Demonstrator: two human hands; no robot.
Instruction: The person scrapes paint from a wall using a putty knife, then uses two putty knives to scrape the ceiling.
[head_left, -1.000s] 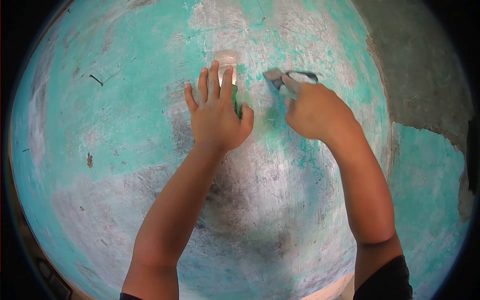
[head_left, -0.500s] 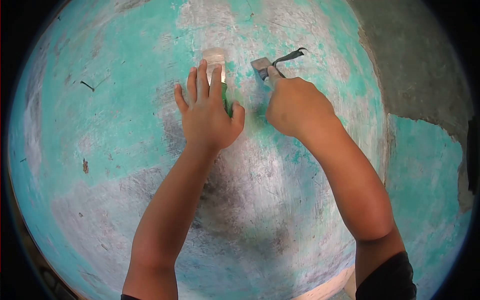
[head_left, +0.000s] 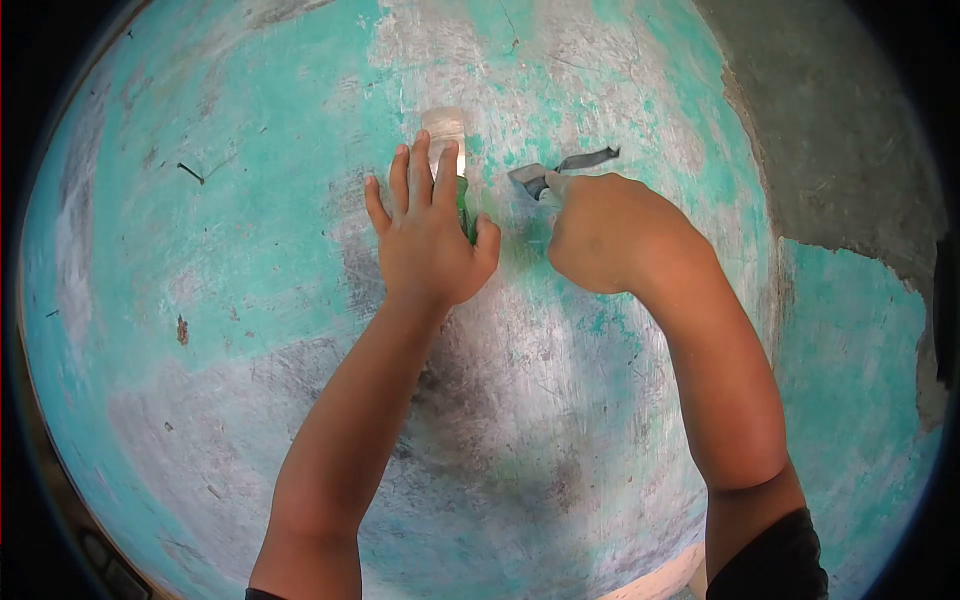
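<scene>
Fingers [head_left: 422, 168] of the left hand [head_left: 430, 240] lie straight and slightly spread. They rest flat over the green-handled scraper with a wide pale metal blade [head_left: 446, 128], with the thumb on the other side of the handle, so an outstretched palm pins the tool to the surface. Only a sliver of green handle shows between forefinger and thumb, and the blade pokes out just past the fingertips.

Just beside it, the right hand [head_left: 600, 228] is curled into a tight fist with its back to the camera. It grips the small scraper with a grey metal blade [head_left: 528, 178]; its handle is hidden inside the fist and its blade tip points up and left, toward the other tool. A thin dark curled strip [head_left: 590, 157] juts out above the knuckles, and I cannot tell whether it belongs to the tool.

Behind both tools is the rough plaster wall with worn turquoise paint [head_left: 250, 250], and both blades touch it. A broad scraped grey-white patch [head_left: 520, 420] runs from under the hands down between the forearms. Farther off at the upper right is an area of bare grey-brown plaster [head_left: 840, 130] with a ragged paint edge.
</scene>
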